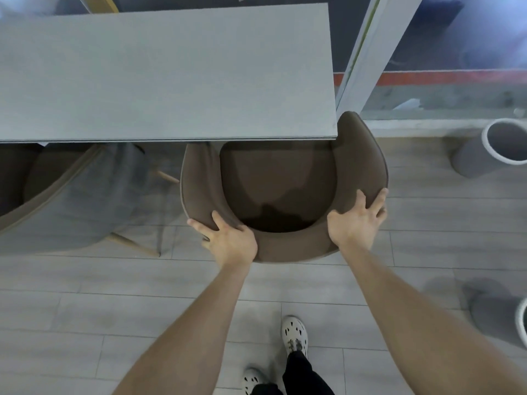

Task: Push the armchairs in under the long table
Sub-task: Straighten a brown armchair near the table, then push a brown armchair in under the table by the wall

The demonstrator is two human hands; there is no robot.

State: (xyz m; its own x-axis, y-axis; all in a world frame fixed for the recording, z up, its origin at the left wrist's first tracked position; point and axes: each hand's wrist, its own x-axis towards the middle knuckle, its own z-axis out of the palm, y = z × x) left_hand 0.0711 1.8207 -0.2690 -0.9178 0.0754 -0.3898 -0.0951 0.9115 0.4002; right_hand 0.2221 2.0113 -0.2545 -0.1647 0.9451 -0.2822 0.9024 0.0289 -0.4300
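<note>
armchair (279, 181) partly under table (159, 75), left hand (231, 238) and right hand (356, 220) round backrest (291, 248)

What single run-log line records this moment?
step: push brown armchair | left hand: grips backrest | right hand: grips backrest | armchair: partly under long table

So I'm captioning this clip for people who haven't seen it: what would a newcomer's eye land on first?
The brown armchair stands in the middle, its seat front meeting the near edge of the long grey table, one armrest poking up past the table's corner. The left hand and right hand grip its curved back. A grey-backed chair sits at the left, partly under the table.
</note>
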